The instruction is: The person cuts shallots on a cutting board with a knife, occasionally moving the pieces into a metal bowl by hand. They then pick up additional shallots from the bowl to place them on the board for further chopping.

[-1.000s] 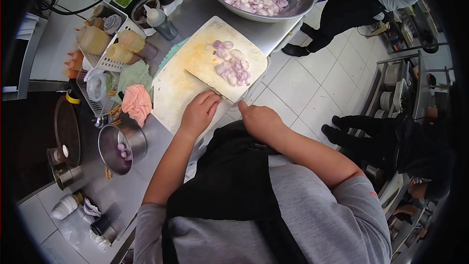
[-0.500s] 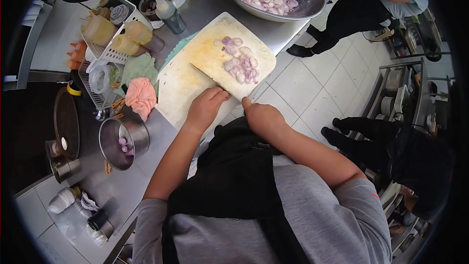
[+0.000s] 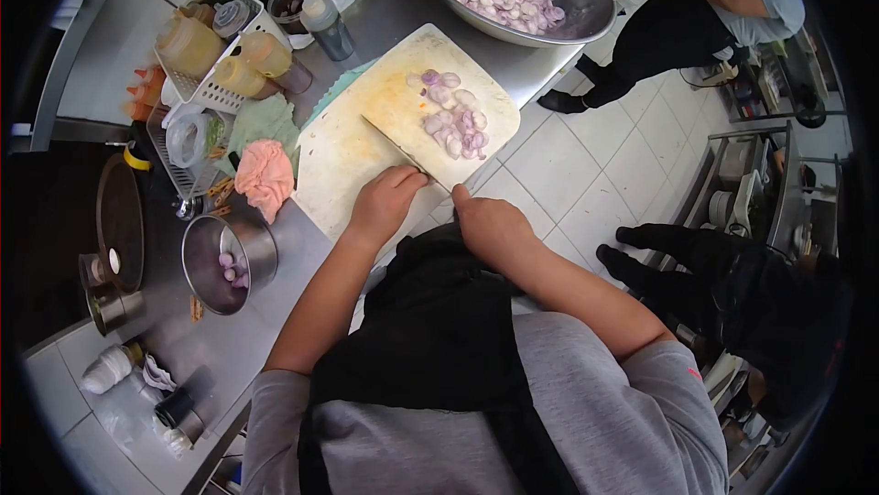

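A knife (image 3: 392, 141) lies across the white cutting board (image 3: 339, 165), its blade pointing to the upper left. My right hand (image 3: 494, 225) is closed around its handle at the board's near edge. With fingers curled and pressed together, my left hand (image 3: 388, 200) rests on the board right beside the blade. Whatever is under those fingertips is too small and hidden to make out. Sliced shallots (image 3: 455, 119) lie in a loose pile on the board beyond the blade.
A large steel bowl (image 3: 586, 0) of sliced shallots stands at the back. To the left are a steel pot (image 3: 261, 252) with several whole shallots, a pink cloth (image 3: 265, 174) and a basket of bottles (image 3: 233, 78). Two other people stand on the right.
The whole view has shifted slightly. Both hands and the knife keep nearly the same place on the board, and the shallot pile looks the same.
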Demonstrator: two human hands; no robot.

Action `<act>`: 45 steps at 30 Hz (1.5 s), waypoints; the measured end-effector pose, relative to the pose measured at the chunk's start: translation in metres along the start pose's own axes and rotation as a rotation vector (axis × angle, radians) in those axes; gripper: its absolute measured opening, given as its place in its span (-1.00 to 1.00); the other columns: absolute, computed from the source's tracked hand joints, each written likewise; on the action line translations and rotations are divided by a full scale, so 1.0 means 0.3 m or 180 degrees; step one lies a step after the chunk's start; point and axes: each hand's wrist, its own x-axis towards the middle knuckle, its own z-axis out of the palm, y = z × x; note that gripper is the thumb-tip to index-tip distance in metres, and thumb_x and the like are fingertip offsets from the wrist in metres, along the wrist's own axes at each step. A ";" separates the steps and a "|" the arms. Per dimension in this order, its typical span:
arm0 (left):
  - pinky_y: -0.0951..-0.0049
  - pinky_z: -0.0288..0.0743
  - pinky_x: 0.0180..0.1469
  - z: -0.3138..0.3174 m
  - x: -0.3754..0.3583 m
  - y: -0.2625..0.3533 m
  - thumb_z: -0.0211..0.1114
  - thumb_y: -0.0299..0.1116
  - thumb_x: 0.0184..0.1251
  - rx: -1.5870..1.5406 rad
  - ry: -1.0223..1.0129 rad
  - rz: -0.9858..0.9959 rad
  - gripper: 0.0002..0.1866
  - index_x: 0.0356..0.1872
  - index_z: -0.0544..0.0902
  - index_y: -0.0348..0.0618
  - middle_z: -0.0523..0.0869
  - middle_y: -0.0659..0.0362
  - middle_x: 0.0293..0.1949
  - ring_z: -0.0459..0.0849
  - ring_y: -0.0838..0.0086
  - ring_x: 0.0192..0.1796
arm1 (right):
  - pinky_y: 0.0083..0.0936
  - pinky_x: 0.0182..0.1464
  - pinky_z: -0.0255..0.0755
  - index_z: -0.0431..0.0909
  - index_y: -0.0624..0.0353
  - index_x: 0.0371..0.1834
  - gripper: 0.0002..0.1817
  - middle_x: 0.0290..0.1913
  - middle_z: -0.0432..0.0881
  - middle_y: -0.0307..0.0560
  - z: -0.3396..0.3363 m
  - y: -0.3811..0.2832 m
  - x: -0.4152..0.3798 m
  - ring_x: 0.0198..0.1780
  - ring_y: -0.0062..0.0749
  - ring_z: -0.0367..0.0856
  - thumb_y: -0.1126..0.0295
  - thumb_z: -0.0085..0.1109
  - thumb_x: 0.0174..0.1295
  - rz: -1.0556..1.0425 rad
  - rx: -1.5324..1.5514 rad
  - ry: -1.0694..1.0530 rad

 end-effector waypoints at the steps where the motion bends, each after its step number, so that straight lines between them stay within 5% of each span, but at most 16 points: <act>1: 0.28 0.66 -0.06 0.002 0.002 -0.004 0.29 -0.53 0.23 0.0044 -0.0056 0.0038 -0.82 -0.15 0.71 -0.11 0.73 0.15 -0.13 0.73 0.22 -0.05 | -0.12 -0.35 0.66 0.38 0.28 -0.06 -0.85 -0.40 0.74 0.19 0.007 -0.002 0.004 -0.36 0.03 0.79 0.52 -0.05 0.35 -0.0027 -0.0012 -0.0015; 28: 0.31 0.66 -0.08 0.006 -0.025 -0.026 0.39 -0.45 0.14 0.0150 0.0085 0.0294 -0.77 -0.15 0.69 -0.09 0.70 0.20 -0.14 0.71 0.28 -0.08 | 0.09 -0.23 0.60 0.34 0.33 -0.06 -0.82 -0.36 0.71 0.33 0.004 -0.008 0.059 -0.31 0.25 0.74 0.53 -0.07 0.30 -0.0018 -0.0028 -0.0201; 36: 0.27 0.54 -0.03 -0.023 -0.002 -0.006 0.41 -0.40 0.10 0.0248 -0.0030 0.0394 -0.80 -0.21 0.70 -0.04 0.69 0.27 -0.18 0.68 0.34 -0.06 | 0.10 -0.21 0.59 0.36 0.31 -0.10 -0.85 -0.40 0.70 0.32 0.012 0.046 0.197 -0.30 0.25 0.73 0.47 -0.04 0.36 -0.0344 0.0122 0.0224; 40: 0.26 0.48 -0.03 -0.035 -0.010 0.010 0.45 -0.34 0.10 0.0473 0.0116 0.0086 -0.79 -0.21 0.73 0.04 0.70 0.32 -0.18 0.66 0.36 -0.06 | 0.07 -0.27 0.56 0.38 0.25 -0.08 -0.82 -0.41 0.71 0.22 -0.119 0.086 0.157 -0.34 0.20 0.71 0.35 0.00 0.44 -0.0373 0.0031 0.0754; 45: 0.22 0.50 0.03 -0.092 -0.048 0.038 0.51 -0.27 0.12 0.0543 0.0423 -0.0374 -0.68 -0.09 0.71 -0.04 0.70 0.20 -0.08 0.65 0.24 0.01 | 0.07 -0.26 0.55 0.40 0.22 -0.03 -0.80 -0.40 0.70 0.21 -0.097 0.120 0.063 -0.32 0.19 0.70 0.32 0.02 0.47 -0.0323 0.0166 0.0167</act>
